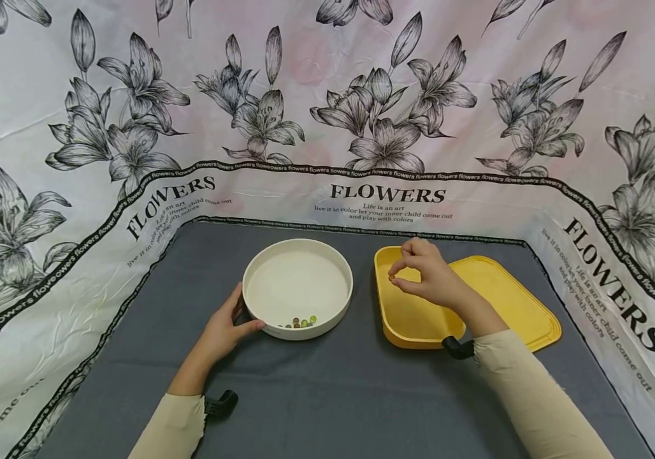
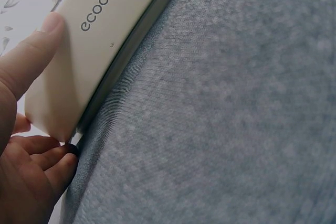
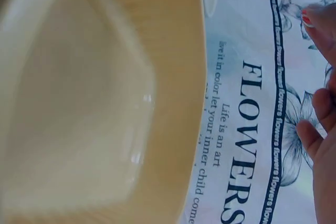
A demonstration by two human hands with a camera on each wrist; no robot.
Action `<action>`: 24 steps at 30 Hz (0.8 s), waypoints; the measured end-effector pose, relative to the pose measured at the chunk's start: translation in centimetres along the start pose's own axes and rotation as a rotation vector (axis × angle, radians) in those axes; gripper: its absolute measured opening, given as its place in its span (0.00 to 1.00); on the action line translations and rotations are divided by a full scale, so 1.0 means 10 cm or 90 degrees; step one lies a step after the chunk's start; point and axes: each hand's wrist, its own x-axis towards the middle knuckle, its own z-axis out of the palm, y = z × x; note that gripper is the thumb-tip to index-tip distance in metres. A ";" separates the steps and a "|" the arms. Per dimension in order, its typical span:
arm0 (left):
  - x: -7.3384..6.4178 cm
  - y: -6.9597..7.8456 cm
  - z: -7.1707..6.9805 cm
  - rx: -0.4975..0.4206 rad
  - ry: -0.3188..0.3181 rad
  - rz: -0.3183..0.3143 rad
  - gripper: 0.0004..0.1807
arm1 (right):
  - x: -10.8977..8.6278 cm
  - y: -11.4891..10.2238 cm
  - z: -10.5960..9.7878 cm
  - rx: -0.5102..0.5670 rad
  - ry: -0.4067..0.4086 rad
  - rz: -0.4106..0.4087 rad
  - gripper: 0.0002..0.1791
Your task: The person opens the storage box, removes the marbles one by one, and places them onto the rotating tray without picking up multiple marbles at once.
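Note:
A round white dish (image 1: 299, 280) stands left of centre, with several small green and brown beads (image 1: 302, 322) lying at its near side. My left hand (image 1: 225, 331) holds the dish at its left near edge. In the left wrist view, its thumb presses the wall marked "ecoco" (image 2: 97, 10), and its other fingers curl at the base. Over the yellow box (image 1: 413, 312), my right hand (image 1: 431, 274) pinches a tiny reddish-brown bead (image 1: 392, 278) between thumb and fingertip. The right wrist view shows the box's interior (image 3: 79, 108) close up; a red spot sits at that hand's fingertips (image 3: 315, 22).
A yellow lid (image 1: 508, 306) lies flat to the right of the box, partly behind the right forearm. Grey cloth (image 1: 316, 395) covers the table. A white flower-printed cloth (image 1: 390, 201) rises along the back and sides.

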 end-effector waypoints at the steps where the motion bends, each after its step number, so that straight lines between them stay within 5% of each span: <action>1: 0.00 0.00 0.00 0.001 0.000 0.000 0.64 | 0.01 -0.01 0.02 -0.005 0.010 0.002 0.08; 7: 0.00 0.02 0.00 -0.005 0.001 -0.001 0.64 | 0.12 -0.07 0.09 -0.013 0.038 0.012 0.06; 24: -0.01 0.00 0.00 0.006 -0.003 -0.010 0.65 | 0.72 -0.23 0.28 0.011 -0.014 0.005 0.03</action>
